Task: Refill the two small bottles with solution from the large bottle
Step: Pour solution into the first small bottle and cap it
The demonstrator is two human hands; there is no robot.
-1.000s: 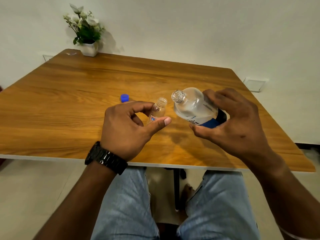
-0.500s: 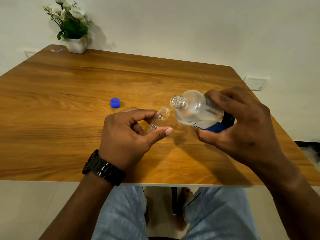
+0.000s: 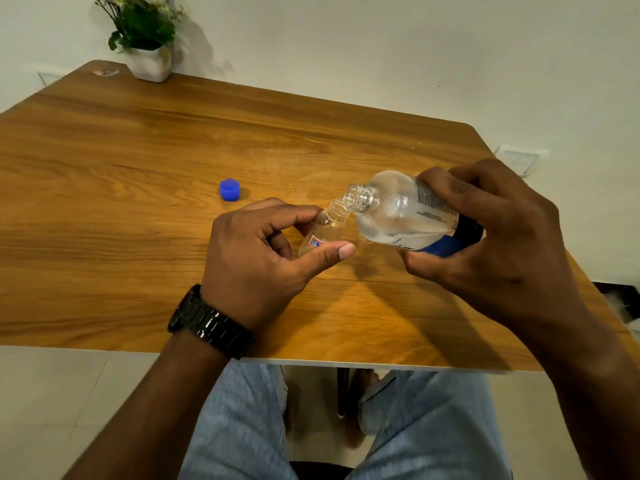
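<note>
My left hand (image 3: 263,261) grips a small clear bottle (image 3: 323,230) with a red and blue label, tilted with its open neck up and to the right. My right hand (image 3: 498,233) holds the large clear bottle (image 3: 398,216), which has a blue and white label and clear liquid lying low inside. It is tipped to the left, nearly level. Its open mouth sits right above the small bottle's mouth, almost touching. A second small bottle is not in view.
A blue cap (image 3: 229,189) lies on the wooden table (image 3: 138,174) left of my hands. A white pot of flowers (image 3: 149,60) stands at the far left corner. The table's near edge runs just under my wrists, above my knees.
The large bottle has moved left and tipped further, bringing its mouth over the small bottle's mouth. My left hand has kept its grip in about the same place.
</note>
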